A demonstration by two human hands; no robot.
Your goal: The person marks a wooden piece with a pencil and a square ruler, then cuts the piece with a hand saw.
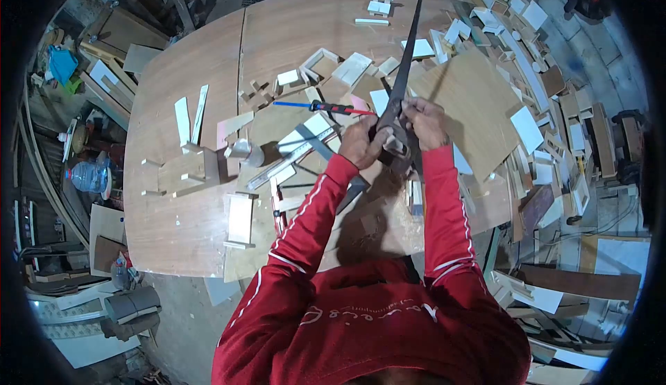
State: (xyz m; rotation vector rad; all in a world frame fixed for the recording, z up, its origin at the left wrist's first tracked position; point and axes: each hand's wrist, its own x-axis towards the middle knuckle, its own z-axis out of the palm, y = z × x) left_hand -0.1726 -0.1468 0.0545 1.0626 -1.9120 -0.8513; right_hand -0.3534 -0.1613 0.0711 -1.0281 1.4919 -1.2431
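Observation:
A handsaw (406, 59) with a long, dark, tapering blade points away from me, its handle end close to my body. My right hand (424, 121) pinches the blade near its wide end. My left hand (362, 143) is closed at the handle end, though the exact contact of its fingers is hard to see. Beside my left hand is a slim tool (326, 107) with a blue shaft, a black-and-red grip and a red end. Left of my forearm lie a metal ruler (290, 166) and a dark try square (316, 142).
Wood offcuts (352, 69) lie across the wooden table (201, 59). A plywood sheet (472, 100) rests at right, beside a heap of wood scraps (534, 135). At left stand a small can (251, 155) and a small wooden piece with legs (187, 170).

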